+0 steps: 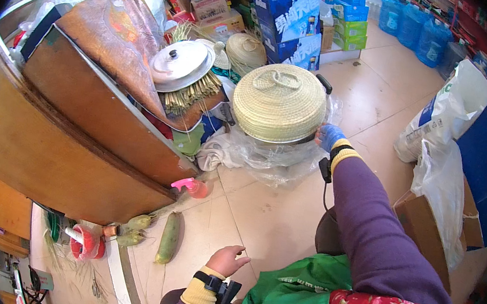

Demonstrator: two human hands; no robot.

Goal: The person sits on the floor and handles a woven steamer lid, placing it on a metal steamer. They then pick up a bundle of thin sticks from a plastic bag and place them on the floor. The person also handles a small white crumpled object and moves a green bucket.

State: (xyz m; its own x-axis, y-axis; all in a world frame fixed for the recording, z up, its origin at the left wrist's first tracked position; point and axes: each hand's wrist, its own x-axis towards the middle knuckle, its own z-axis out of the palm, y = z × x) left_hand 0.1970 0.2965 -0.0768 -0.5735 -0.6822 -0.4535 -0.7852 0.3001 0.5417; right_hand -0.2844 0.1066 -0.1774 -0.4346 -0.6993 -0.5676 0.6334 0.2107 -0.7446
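Observation:
My right hand (328, 137), partly wrapped in blue, reaches to the lower right edge of a large round woven straw lid (279, 102). The lid covers a pan whose metal rim shows below it and whose black handle (324, 84) sticks out at the upper right. My fingertips are partly hidden, so whether they grip the pan is unclear. Clear plastic film (270, 160) lies crumpled under the pan. My left hand (229, 260) hovers near my knee with its fingers apart and nothing in it. A long green radish (168, 237) lies on the floor to its left.
A wooden cabinet (77, 131) stands at left. A pink spray bottle (193, 188) and smaller green radishes (130, 237) lie by its base. Behind are a metal lid (179, 64) on bundled straw (192, 93), and stacked cartons (287, 20). A white sack (435, 116) and a cardboard box (425, 229) stand right.

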